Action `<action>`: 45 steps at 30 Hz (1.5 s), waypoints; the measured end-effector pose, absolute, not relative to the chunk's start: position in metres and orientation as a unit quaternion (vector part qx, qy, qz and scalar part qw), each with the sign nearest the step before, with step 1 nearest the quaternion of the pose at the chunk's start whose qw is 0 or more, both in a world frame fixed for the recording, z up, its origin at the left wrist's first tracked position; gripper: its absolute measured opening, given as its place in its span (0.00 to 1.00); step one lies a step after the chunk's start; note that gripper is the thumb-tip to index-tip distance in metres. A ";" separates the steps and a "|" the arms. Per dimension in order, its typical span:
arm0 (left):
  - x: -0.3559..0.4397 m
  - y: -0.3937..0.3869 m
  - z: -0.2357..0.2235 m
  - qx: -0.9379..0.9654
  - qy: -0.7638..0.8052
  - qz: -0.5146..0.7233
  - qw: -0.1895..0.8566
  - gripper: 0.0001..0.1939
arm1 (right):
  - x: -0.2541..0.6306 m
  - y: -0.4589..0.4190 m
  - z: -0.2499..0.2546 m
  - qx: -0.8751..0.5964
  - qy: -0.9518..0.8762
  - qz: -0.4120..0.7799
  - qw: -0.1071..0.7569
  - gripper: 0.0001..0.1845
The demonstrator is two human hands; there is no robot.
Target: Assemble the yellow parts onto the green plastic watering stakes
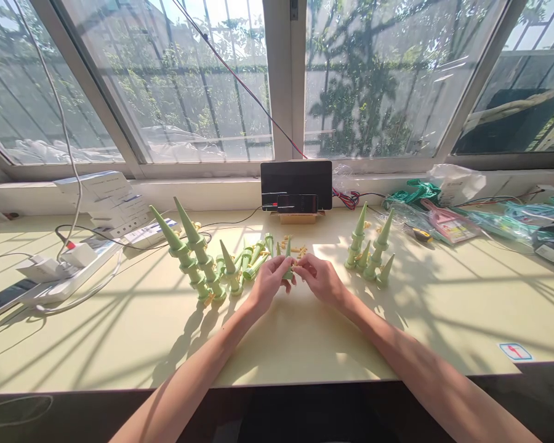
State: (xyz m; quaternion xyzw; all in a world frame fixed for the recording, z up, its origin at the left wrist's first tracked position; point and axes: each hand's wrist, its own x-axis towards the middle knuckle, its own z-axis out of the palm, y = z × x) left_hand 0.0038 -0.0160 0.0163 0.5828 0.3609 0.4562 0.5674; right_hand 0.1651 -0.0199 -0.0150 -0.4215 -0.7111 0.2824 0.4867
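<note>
Over the middle of the table, my left hand (273, 278) is closed around a green plastic spike (289, 247), its pointed tip upward. My right hand (320, 277) meets it from the right, thumb and fingers pinched on a small yellow plastic piece (295, 263) at the spike's side. The fingers cover much of both parts. Just behind the hands lie several loose yellow pieces (300, 250). To the left, more green spikes (253, 258) lie in a pile, beside tall stacks of spikes (198, 258) standing upright. Another group of stacked spikes (372, 252) stands right of my hands.
A dark screen (296, 178) with a phone (297, 203) before it stands at the back by the window. A power strip (80, 267) with cables and white boxes (106, 200) occupy the left. Plastic bags (498, 224) and a black-and-yellow tool (419, 234) lie at right.
</note>
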 end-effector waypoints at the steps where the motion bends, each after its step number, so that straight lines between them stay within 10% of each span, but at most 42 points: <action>1: 0.004 -0.016 0.017 0.584 0.362 0.457 0.565 0.20 | 0.165 -0.020 -0.015 -0.421 -0.711 0.285 0.486 0.14; 45: 0.003 -0.014 0.011 0.618 0.355 0.471 0.520 0.17 | 0.167 -0.023 -0.010 -0.430 -0.715 0.290 0.469 0.14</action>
